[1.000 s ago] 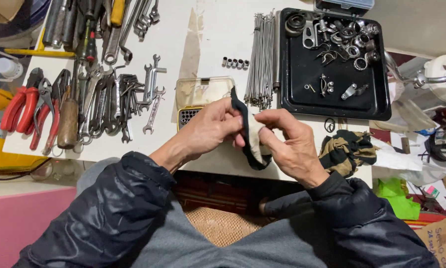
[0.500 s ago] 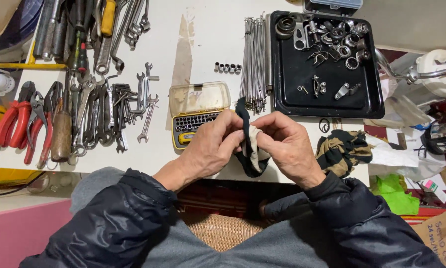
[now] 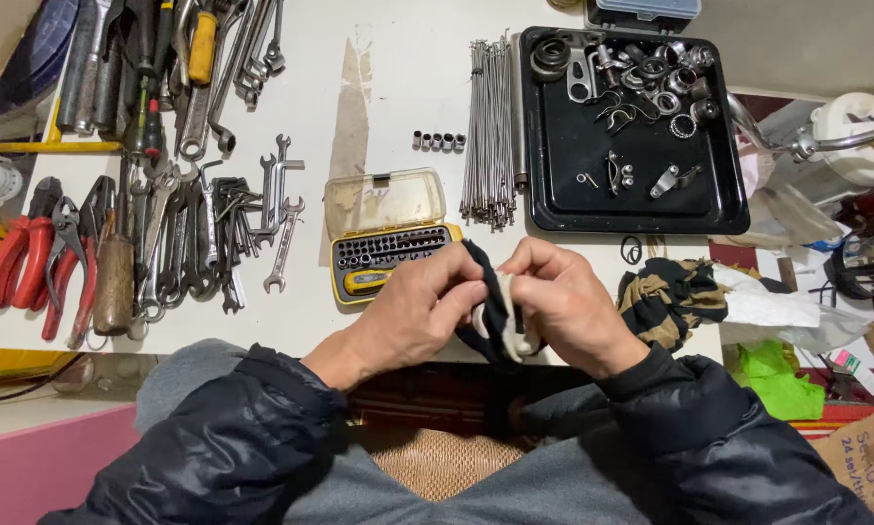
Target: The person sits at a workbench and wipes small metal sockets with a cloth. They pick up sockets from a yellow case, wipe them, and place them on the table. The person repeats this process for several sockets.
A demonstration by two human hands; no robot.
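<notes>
Both hands meet at the near edge of the white table (image 3: 398,87), working on 1 small item: a black strip (image 3: 492,297), rubbery or cloth-like, looped around something pale that I cannot make out. The left hand (image 3: 413,316) pinches the strip between thumb and fingertips, and the right hand (image 3: 563,306) is closed around its other side, fingers curled over the pale part. The strip sits between the 2 hands, just above the table edge, near the bit case.

To my eye the step in hand is fitting or wrapping the strip onto that pale piece. The next move would call for a firm pinch on both sides while the strip is drawn taut, without letting the loop slip.

Counting what lies about: 1 yellow bit case (image 3: 390,233) with its clear lid open, just left of the hands; 1 black tray (image 3: 631,126) of small metal parts at the far right; 1 bundle of thin metal spokes (image 3: 490,126) beside the tray; 1 short row of about 5 small sockets (image 3: 438,142); 2 red-handled pliers (image 3: 29,255) at the left; a spread of wrenches (image 3: 213,233) too overlapped to count; 1 patterned rag (image 3: 672,299) right of the hands.
</notes>
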